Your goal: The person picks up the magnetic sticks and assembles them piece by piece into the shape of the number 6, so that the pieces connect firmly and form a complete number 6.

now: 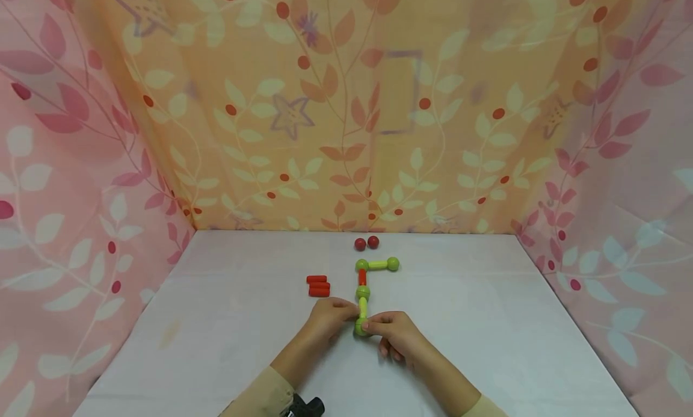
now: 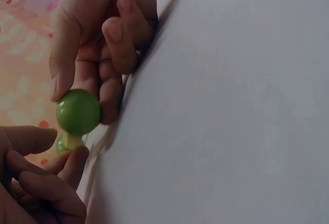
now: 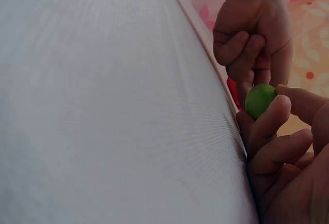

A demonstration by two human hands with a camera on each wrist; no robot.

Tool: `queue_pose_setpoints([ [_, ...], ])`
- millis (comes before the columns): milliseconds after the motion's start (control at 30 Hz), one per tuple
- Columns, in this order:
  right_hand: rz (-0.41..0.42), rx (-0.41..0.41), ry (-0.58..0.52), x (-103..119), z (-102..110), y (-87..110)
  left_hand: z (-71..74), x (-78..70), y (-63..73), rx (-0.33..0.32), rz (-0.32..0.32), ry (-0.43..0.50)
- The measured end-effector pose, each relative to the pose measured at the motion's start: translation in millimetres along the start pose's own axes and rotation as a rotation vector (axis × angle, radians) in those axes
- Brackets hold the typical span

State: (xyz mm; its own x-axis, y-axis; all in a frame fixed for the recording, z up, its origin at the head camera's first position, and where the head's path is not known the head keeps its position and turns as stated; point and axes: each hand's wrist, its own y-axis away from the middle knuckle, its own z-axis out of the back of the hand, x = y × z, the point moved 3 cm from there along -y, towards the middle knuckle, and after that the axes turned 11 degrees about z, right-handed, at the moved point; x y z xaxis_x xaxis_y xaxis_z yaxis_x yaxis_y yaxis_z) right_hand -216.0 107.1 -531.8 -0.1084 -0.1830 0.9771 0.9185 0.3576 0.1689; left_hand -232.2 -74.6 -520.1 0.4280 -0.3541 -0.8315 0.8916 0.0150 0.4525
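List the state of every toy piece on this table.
Nearest green ball: pinched by the right hand
Other green balls: three, linked, unheld
Near yellow rod: between two green balls, pinched by the left hand
Linked red rod: between green balls, unheld
Far yellow rod: between green balls, unheld
Loose red rods: three, lying close together
Red balls: two, loose, side by side
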Motion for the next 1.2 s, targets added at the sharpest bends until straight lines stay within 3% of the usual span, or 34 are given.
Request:
queue_pose_setpoints([
  [133, -0.005, -0.005, 0.006, 0, 0, 0.1, 13.9, -3.4, 2.3, -0.028, -0.124, -0.107],
  [300, -0.015, -0.009, 0.010, -2, 1, -0.5, 34.8, -9.1, 1.2, -0.115, -0.246, -0.214],
  [567, -0.018, -0.004, 0.007, -2, 1, -0.4, 70.3, -13.2, -11.9, -0.260, -0.379, -0.467],
  [667, -0.024, 0.001, 0.004, -2, 1, -0.4, 82.3, -11.3, -19.3, -0.278, -0.438, -0.557],
  [800, -0.035, 0.003, -0.006, -4, 2, -0.6, 93.9, -5.5, -29.4, -0.255, -0.448, -0.599],
  [1000, -0.037, 0.002, -0.011, -5, 2, -0.6, 98.2, 1.2, -40.4, -0.212, -0.391, -0.619],
  [1200, -0.015, 0.002, -0.024, -3, 0, -0.6, 98.9, 2.1, -47.0, -0.210, -0.437, -0.661],
])
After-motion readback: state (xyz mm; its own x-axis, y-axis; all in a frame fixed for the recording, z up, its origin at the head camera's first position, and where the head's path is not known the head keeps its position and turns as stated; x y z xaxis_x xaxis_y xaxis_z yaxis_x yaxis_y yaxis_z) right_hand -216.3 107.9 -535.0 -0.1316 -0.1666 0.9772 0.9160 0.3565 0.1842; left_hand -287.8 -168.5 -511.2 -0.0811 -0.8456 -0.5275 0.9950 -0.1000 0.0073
